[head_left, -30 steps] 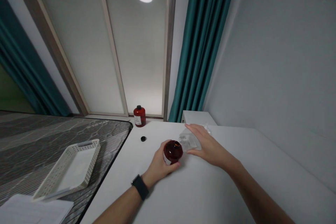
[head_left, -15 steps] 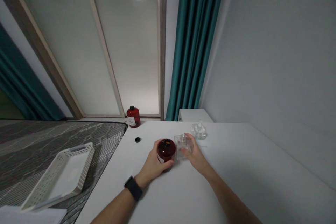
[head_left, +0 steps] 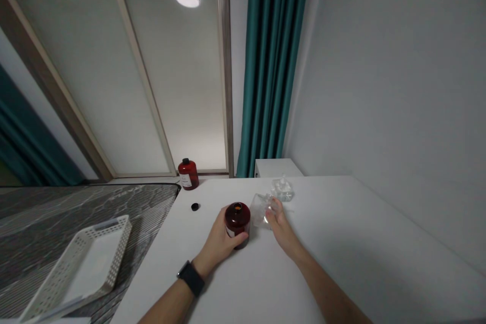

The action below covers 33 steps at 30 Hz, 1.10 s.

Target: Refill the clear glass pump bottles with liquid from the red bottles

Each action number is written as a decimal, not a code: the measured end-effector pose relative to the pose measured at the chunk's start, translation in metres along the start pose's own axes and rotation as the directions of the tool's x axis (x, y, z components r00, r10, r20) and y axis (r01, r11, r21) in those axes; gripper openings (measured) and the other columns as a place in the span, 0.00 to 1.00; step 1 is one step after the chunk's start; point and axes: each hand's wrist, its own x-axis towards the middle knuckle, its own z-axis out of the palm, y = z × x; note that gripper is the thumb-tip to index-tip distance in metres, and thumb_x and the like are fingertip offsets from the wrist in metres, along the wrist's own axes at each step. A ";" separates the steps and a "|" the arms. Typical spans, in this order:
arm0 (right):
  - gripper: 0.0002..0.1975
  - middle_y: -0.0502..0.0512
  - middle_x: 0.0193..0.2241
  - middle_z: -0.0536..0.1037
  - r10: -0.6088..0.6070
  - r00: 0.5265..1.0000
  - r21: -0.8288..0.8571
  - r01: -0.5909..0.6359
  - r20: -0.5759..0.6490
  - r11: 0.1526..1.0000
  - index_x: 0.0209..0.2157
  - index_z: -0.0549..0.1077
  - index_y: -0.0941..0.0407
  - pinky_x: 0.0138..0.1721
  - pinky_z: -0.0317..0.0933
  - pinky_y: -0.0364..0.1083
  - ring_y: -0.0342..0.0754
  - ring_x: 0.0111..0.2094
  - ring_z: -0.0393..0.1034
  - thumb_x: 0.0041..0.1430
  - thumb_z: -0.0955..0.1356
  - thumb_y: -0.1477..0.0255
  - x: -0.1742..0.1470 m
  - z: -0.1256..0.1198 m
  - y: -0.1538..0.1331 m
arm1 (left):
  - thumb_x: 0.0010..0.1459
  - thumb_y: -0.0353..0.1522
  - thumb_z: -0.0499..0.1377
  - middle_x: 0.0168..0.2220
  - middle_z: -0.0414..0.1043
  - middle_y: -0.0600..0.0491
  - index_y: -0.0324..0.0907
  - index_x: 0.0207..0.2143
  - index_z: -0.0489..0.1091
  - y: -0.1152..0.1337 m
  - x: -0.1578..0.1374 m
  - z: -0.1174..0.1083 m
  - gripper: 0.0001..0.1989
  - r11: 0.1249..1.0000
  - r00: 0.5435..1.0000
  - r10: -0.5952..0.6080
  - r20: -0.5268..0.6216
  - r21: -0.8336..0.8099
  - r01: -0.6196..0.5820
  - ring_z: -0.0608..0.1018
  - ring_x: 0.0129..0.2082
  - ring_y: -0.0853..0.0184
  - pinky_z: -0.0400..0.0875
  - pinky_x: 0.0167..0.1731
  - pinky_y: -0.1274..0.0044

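My left hand (head_left: 219, 239) is wrapped round a dark red bottle (head_left: 237, 216) that stands on the white table, its neck uncapped. To the right of it, my right hand (head_left: 281, 227) grips a clear square bottle (head_left: 258, 210) between thumb and fingers. This clear bottle leans over, and fingers partly cover its neck. Behind it stands another clear container (head_left: 282, 190), its details too blurred to read. A small black cap (head_left: 195, 207) lies to the left. Near the far left corner stands a second red bottle (head_left: 188, 176), capped in black, with a white label.
The white table (head_left: 326, 253) meets a grey patterned surface (head_left: 152, 202) on its left, where a white perforated basket (head_left: 118, 258) sits. A white cabinet (head_left: 277, 167) and a teal curtain (head_left: 266, 71) are beyond the far edge. A wall rises at the right.
The clear bottle in my right hand has tipped further over. The red bottle stays in my left hand. The whole view has shifted slightly.
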 end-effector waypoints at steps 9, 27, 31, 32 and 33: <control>0.32 0.61 0.49 0.74 -0.098 0.989 -0.131 0.083 -0.115 0.988 0.54 0.61 0.53 0.56 0.63 0.58 0.55 0.50 0.72 0.54 0.71 0.52 0.007 -0.007 -0.003 | 0.48 0.31 0.67 0.53 0.69 0.42 0.38 0.55 0.61 0.009 0.005 0.016 0.32 0.997 0.999 -0.047 -0.009 -0.059 0.046 0.72 0.54 0.52 0.63 0.57 0.60; 0.31 0.60 0.52 0.71 -0.113 0.981 -0.107 0.096 -0.161 0.990 0.49 0.62 0.50 0.51 0.67 0.57 0.56 0.55 0.67 0.46 0.76 0.61 0.033 -0.014 -0.007 | 0.68 0.49 0.45 0.45 0.72 0.47 0.43 0.52 0.65 -0.008 0.021 -0.011 0.24 0.969 0.983 -0.138 -0.120 -0.221 0.110 0.74 0.49 0.57 0.65 0.53 0.64; 0.33 0.61 0.54 0.69 -0.164 0.985 -0.201 0.149 -0.057 0.968 0.50 0.61 0.50 0.55 0.65 0.59 0.57 0.57 0.65 0.45 0.76 0.63 0.052 -0.009 -0.029 | 0.65 0.46 0.51 0.43 0.73 0.48 0.43 0.49 0.68 -0.004 0.036 -0.018 0.19 0.973 0.974 -0.174 -0.142 -0.178 0.148 0.74 0.49 0.58 0.64 0.54 0.65; 0.33 0.61 0.54 0.69 -0.187 0.982 -0.225 0.181 -0.005 0.957 0.50 0.61 0.50 0.55 0.65 0.59 0.56 0.56 0.66 0.45 0.76 0.63 0.057 -0.006 -0.036 | 0.64 0.46 0.53 0.43 0.73 0.49 0.43 0.49 0.68 -0.001 0.040 -0.020 0.19 0.972 0.972 -0.191 -0.138 -0.166 0.167 0.74 0.49 0.58 0.64 0.54 0.66; 0.34 0.61 0.53 0.70 -0.207 0.978 -0.253 0.210 0.036 0.945 0.51 0.60 0.50 0.55 0.65 0.59 0.57 0.56 0.66 0.45 0.77 0.64 0.061 -0.003 -0.044 | 0.63 0.45 0.54 0.44 0.73 0.49 0.43 0.50 0.67 0.002 0.045 -0.022 0.19 0.970 0.970 -0.208 -0.124 -0.154 0.188 0.74 0.49 0.59 0.64 0.54 0.66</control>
